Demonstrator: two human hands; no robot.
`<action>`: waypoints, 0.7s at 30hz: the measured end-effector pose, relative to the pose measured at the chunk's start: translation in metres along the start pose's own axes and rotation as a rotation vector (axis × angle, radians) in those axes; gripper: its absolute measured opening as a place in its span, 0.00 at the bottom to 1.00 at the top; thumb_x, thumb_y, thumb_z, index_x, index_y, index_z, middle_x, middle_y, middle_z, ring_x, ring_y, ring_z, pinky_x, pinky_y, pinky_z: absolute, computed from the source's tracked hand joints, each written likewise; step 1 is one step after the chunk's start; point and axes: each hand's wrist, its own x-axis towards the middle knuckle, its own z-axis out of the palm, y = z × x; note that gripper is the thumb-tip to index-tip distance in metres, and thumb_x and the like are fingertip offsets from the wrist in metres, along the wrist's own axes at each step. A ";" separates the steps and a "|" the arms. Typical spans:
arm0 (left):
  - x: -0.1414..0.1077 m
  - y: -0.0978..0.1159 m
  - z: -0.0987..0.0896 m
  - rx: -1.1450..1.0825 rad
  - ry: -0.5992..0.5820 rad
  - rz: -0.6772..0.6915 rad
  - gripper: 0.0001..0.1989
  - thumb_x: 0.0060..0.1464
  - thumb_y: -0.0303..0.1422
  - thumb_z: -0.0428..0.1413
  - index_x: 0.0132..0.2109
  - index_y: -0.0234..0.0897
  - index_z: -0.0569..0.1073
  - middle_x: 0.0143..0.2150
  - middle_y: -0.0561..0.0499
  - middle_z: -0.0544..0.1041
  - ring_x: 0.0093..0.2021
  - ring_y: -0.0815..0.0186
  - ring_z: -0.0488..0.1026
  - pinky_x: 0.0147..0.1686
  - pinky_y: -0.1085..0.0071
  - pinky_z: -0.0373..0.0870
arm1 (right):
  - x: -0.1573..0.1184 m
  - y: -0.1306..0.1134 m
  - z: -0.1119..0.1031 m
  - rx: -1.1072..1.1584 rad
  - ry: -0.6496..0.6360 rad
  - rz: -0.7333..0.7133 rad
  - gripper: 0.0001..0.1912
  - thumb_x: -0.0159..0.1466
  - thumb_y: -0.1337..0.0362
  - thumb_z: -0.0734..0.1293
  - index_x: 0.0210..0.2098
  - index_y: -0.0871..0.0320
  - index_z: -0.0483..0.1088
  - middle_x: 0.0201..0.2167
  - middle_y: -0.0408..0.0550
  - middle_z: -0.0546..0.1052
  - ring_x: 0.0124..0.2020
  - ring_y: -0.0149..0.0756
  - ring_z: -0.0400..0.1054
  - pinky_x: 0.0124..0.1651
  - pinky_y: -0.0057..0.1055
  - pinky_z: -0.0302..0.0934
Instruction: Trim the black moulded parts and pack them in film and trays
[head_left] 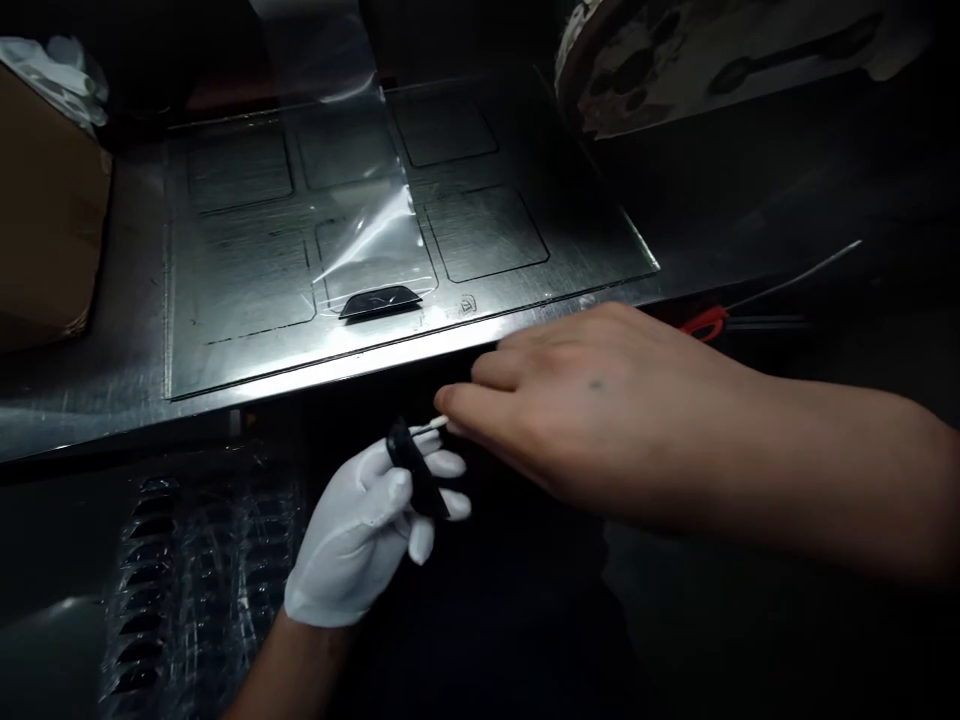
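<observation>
My left hand [360, 525], in a white glove, holds a small black curved part [416, 470] between thumb and fingers, tilted below the table's front edge. Bare and closed, my right hand [570, 390] pinches a thin pale stick-like tool [439, 423]. Its narrow end reaches to the upper end of the black part; whether it is touching cannot be made out. Another black part [381, 302], with a flat trapezoid outline, lies near the front of the metal table, at the lower end of a clear plastic strip [375, 225].
A clear sheet with dark-outlined squares [487, 235] covers the metal table. At lower left, a clear plastic tray [206, 580] holds several black parts. A cardboard box [49, 210] stands left, a worn round-ended fixture [630, 70] at upper right. A red-handled tool [705, 323] lies behind my right wrist.
</observation>
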 end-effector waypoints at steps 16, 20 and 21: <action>0.001 0.002 0.006 -0.094 0.215 0.188 0.13 0.63 0.35 0.61 0.54 0.43 0.78 0.50 0.47 0.85 0.48 0.60 0.82 0.37 0.73 0.79 | -0.020 0.007 0.039 0.118 0.043 -0.006 0.14 0.73 0.64 0.62 0.54 0.53 0.75 0.36 0.45 0.80 0.31 0.37 0.72 0.30 0.32 0.52; 0.001 0.000 0.007 -0.081 0.233 0.180 0.13 0.63 0.34 0.62 0.54 0.43 0.78 0.50 0.47 0.85 0.49 0.61 0.82 0.37 0.75 0.78 | -0.023 0.008 0.043 0.087 0.048 -0.004 0.14 0.73 0.65 0.62 0.54 0.52 0.75 0.33 0.44 0.80 0.30 0.36 0.72 0.28 0.32 0.47; 0.002 0.000 0.008 -0.076 0.234 0.176 0.12 0.64 0.34 0.61 0.54 0.43 0.78 0.50 0.48 0.85 0.49 0.61 0.82 0.37 0.75 0.78 | -0.023 0.008 0.043 0.080 0.047 -0.007 0.14 0.73 0.65 0.62 0.53 0.52 0.75 0.33 0.44 0.79 0.30 0.36 0.72 0.28 0.32 0.47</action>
